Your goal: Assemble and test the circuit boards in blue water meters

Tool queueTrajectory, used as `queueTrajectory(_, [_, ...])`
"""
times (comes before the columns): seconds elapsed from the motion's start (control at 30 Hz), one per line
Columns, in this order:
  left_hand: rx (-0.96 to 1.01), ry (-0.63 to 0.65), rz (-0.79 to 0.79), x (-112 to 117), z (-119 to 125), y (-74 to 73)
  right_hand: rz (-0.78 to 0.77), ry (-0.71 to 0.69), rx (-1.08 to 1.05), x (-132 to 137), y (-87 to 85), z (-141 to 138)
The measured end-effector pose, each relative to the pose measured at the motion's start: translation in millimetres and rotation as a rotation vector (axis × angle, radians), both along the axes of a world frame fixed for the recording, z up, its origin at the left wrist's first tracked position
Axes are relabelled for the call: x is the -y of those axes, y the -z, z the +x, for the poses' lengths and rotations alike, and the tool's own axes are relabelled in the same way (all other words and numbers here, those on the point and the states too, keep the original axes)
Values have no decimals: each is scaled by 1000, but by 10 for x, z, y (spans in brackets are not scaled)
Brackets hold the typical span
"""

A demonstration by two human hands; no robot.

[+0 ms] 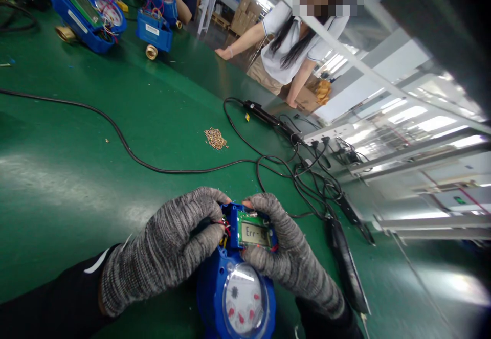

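Observation:
A blue water meter [235, 292] with a round dial lies on the green table [76, 165] right in front of me. Its open top holds a green circuit board with a small display [253, 233] that reads "Err". My left hand [169, 249], in a grey knit glove, is closed on the meter's left side by the red wires. My right hand [288, 252], gloved the same, is closed on the right edge of the board, with its fingertips at the top.
A small heap of brass screws [216, 138] lies mid-table. Black cables [161, 167] run across to a power strip [326, 137]. Two more blue meters [90, 14] [155, 27] sit far left, one in another person's hands. A person in white leans on the far edge.

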State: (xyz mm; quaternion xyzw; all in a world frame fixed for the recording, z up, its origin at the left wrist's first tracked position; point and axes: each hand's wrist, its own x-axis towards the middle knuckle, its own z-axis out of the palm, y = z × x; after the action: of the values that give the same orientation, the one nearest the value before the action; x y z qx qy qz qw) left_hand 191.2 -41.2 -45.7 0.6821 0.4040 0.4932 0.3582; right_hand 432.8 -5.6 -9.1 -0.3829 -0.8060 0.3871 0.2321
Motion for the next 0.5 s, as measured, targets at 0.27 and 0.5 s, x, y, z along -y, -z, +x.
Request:
queueTrajectory(0.27, [-41, -26, -9, 45, 8, 0, -131, 19, -77, 33, -6, -49])
queueTrajectory(0.5, [-90, 155, -314, -114, 80, -217, -125, 0, -104, 5, -45, -34])
